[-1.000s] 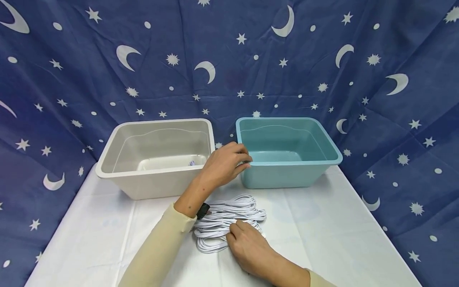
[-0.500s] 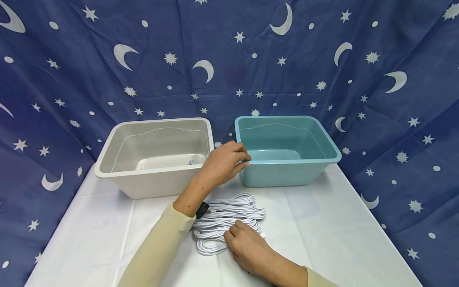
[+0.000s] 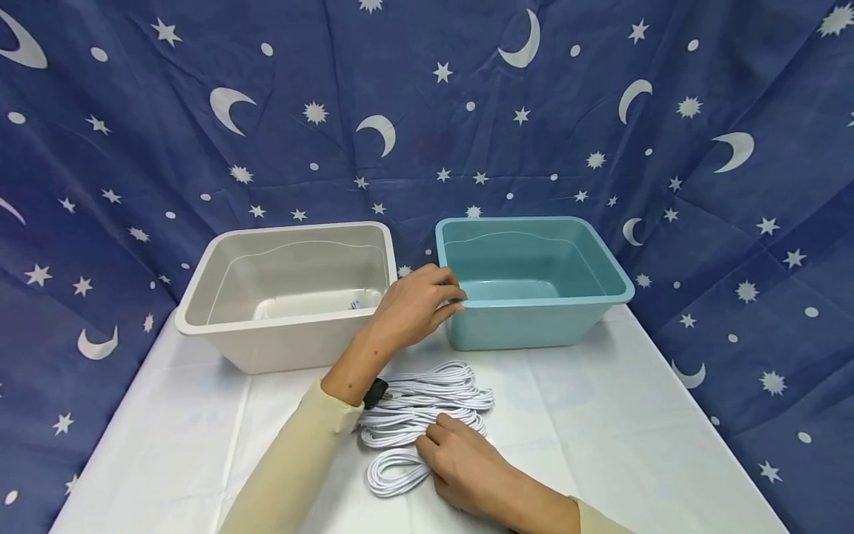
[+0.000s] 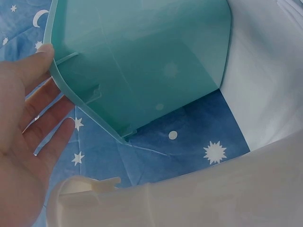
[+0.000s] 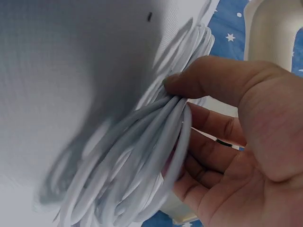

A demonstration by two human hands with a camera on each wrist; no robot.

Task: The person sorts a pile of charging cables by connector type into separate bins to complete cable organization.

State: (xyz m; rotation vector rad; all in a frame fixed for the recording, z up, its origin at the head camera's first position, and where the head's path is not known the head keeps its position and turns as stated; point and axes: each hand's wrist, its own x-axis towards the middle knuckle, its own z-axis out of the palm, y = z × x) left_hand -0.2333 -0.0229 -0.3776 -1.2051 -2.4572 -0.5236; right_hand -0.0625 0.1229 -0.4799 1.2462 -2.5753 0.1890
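My left hand pinches the near left corner of the teal bin. In the left wrist view the thumb lies on the rim with the fingers curling past it. At the front of the table, my right hand holds a looped bundle of white cable. The right wrist view shows thumb and fingers squeezing the gathered cable strands, whose loop hangs just off the cloth. Several more white cable bundles lie right behind, partly under my left forearm.
A beige bin stands left of the teal one, a small purple-and-white item on its floor. Both stand at the back of a table with a white cloth. A blue star-and-moon curtain encloses the back and sides.
My right hand has drawn the held cable bundle slightly toward me, opening a gap from the other bundles. The left hand stays at the teal bin's corner.
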